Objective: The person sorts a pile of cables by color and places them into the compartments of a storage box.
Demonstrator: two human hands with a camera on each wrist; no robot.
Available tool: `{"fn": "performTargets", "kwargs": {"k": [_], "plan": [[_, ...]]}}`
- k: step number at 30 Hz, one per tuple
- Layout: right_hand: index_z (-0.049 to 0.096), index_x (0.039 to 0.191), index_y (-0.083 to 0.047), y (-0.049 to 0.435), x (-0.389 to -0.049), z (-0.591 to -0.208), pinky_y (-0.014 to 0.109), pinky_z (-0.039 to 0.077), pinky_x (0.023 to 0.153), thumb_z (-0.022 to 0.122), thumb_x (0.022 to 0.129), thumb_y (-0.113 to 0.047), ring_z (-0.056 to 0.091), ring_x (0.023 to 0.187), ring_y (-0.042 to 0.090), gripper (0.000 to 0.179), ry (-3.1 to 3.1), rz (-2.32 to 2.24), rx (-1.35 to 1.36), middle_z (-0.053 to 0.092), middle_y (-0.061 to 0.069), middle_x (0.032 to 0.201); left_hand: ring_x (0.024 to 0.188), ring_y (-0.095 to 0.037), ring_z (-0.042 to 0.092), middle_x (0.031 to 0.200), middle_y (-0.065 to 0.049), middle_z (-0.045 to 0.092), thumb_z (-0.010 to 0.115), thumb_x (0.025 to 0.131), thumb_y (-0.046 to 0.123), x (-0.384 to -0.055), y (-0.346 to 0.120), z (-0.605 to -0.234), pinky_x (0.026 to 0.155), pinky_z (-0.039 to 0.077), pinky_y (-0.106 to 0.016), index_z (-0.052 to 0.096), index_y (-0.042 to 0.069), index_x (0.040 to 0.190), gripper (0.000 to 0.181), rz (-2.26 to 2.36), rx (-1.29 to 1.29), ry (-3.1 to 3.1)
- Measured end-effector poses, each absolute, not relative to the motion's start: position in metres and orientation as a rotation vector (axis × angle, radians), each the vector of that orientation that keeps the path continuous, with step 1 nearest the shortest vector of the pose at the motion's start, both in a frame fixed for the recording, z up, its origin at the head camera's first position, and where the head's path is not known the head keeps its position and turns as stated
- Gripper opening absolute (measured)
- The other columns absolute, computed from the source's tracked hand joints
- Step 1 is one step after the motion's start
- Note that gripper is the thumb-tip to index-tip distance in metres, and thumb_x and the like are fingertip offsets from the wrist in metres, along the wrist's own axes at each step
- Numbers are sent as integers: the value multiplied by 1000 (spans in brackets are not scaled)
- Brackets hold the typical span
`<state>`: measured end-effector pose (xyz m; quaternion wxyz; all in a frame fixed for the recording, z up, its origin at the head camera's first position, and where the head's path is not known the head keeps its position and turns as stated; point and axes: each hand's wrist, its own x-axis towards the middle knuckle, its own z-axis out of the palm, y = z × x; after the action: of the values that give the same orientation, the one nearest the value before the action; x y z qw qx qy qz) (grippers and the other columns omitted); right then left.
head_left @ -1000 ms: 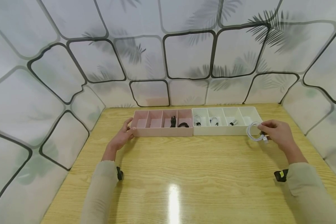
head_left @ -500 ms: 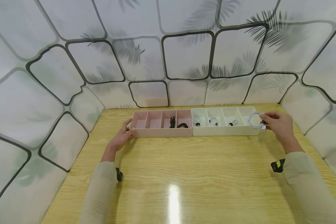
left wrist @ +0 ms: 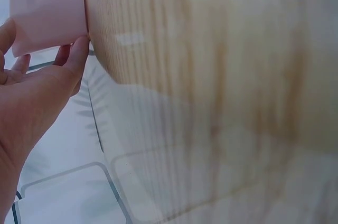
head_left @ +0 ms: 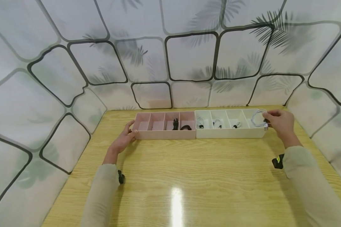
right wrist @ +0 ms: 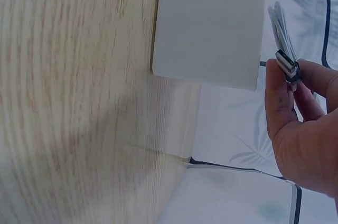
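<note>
In the head view, my right hand [head_left: 280, 123] pinches a coiled white USB cable [head_left: 255, 117] at its dark tie. The coil hangs over the rightmost compartment of the white divided box [head_left: 230, 133]. The right wrist view shows the cable's metal plug [right wrist: 287, 63] between thumb and fingers, beyond the end wall of the box. My left hand [head_left: 122, 141] grips the left end of the pink divided box [head_left: 164, 135], thumb and fingers spread across its end. From the left wrist, the fingertips meet the lower edge of the pink wall [left wrist: 50, 10].
Both boxes stand end to end at the back of the wooden table [head_left: 170, 170]. Black cables [head_left: 175, 123] lie in the pink box's two right compartments. Tied white cables [head_left: 217, 123] lie in the white box's other three. A patterned curtain [head_left: 191, 56] surrounds the table's back and sides.
My right hand has moved up and slightly left, carrying the white cable from in front of the white box to over its right compartment. The left hand stays at the pink box.
</note>
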<state>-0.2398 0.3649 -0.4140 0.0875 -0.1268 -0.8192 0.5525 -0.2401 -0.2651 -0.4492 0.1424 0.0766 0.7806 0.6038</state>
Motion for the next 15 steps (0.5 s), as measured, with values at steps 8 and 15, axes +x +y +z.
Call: {"fn": "performTargets", "kwargs": {"k": [8, 15], "plan": [[60, 120, 9, 359, -247, -415, 16, 52, 58, 64, 97, -26, 56, 62, -8, 42, -2542, 1470, -380, 52, -27, 68, 138, -46, 25, 152, -37, 13, 37, 109, 15, -241, -264, -452, 113, 24, -59, -2, 11, 159, 64, 1760, 206, 2254], [63, 120, 8, 357, -248, -412, 17, 48, 55, 64, 96, -29, 53, 59, -6, 44, -2617, 1352, -359, 50, -30, 65, 139, -46, 25, 150, -37, 15, 40, 109, 16, -242, -265, -453, 114, 24, -58, -2, 13, 159, 65, 1749, 211, 2258]]}}
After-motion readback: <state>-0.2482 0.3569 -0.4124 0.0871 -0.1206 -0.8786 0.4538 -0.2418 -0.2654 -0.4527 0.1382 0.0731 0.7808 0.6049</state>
